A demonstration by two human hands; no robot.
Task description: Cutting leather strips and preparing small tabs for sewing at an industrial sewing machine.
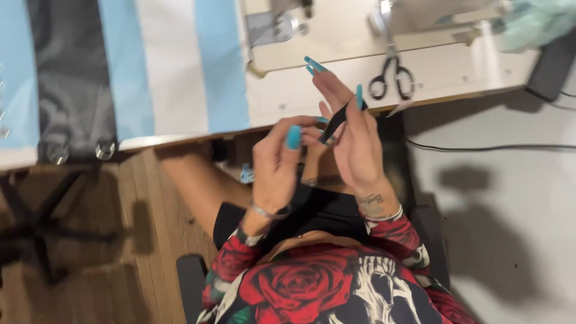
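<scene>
Head cam, frame ctr: both hands raised over lap, just below edge of sewing table (336,90). Left hand (275,171) curled, thumb and forefinger pressed together on lower end of a narrow black strip (335,124). Right hand (355,141) mostly open, long fingers extended toward upper ctr; strip lies across its palm side w/ one fingertip on it, exact pinch can't be told. Long turquoise nails on both. Black-handled scissors (391,77) lie on table, upper right of ctr, apart from hands. Blue, white and grey striped fabric (126,66) covers upper left. Black cable (492,147) runs along right side. Image motion-blurred.
</scene>
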